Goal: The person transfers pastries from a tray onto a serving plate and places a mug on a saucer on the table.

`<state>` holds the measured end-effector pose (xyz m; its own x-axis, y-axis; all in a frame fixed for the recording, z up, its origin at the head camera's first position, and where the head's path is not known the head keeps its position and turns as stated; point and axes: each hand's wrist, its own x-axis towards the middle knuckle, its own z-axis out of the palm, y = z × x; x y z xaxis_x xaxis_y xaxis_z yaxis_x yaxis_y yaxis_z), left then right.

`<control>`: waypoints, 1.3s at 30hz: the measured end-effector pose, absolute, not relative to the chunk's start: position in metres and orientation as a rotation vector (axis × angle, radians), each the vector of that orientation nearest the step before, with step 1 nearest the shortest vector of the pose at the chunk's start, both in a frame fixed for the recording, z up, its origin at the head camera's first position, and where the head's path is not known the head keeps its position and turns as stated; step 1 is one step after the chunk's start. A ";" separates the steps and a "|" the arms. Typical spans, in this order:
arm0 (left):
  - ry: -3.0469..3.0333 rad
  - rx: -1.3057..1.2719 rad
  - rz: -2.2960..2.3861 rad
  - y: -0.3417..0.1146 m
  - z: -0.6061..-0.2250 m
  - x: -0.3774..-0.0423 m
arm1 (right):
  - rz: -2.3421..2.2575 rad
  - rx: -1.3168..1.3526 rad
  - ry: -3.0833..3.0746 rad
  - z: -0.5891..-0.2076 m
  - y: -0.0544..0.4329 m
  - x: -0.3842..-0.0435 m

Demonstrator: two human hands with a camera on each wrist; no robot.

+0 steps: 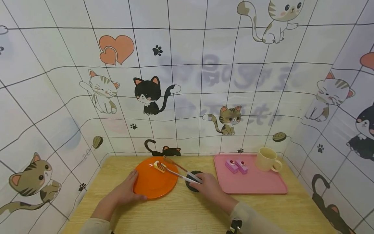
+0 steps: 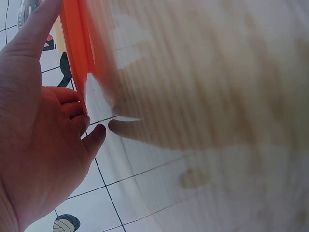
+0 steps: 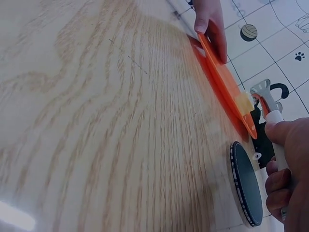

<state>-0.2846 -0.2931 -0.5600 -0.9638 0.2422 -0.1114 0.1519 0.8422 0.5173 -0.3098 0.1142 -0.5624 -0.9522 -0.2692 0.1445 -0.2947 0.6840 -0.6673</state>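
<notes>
Free tabletop [image 1: 169, 214] between the forearms [image 1: 102, 209], with orange plate [image 1: 155, 188] and dark disc [image 3: 250, 186] in the way beyond

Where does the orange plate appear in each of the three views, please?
Head: the orange plate lies below centre, left of middle.
Left wrist: its edge shows at upper left.
Right wrist: it appears at upper right, nearly edge-on.
Shared landmark: the left hand, at the plate's rim.

No readable text; faint characters [image 1: 211, 72] on tile-patterned wall [image 1: 187, 45] too blurred.
</notes>
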 end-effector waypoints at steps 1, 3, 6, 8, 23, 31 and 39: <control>2.848 0.308 0.779 -0.294 -0.560 -0.285 | 1.142 0.473 -2.849 -0.562 0.116 -0.309; 2.850 0.314 0.779 -0.294 -0.561 -0.285 | 1.163 0.463 -2.849 -0.560 0.120 -0.307; 2.850 0.313 0.784 -0.295 -0.561 -0.285 | 1.164 0.467 -2.831 -0.557 0.128 -0.305; 2.847 0.311 0.785 -0.295 -0.562 -0.286 | 1.161 0.450 -2.826 -0.556 0.133 -0.303; 2.839 0.285 0.778 -0.296 -0.564 -0.287 | 1.033 0.332 -2.798 -0.549 0.184 -0.283; 2.833 0.279 0.783 -0.296 -0.564 -0.285 | 0.987 0.239 -2.825 -0.542 0.215 -0.272; 2.841 0.299 0.781 -0.296 -0.566 -0.286 | 0.968 0.167 -2.837 -0.538 0.246 -0.264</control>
<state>-0.2862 -0.2965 -0.5661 -0.9635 0.2396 -0.1192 0.1450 0.8419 0.5199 -0.2638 0.2456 -0.5385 -0.9842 -0.0599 0.1665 -0.1492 0.7869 -0.5988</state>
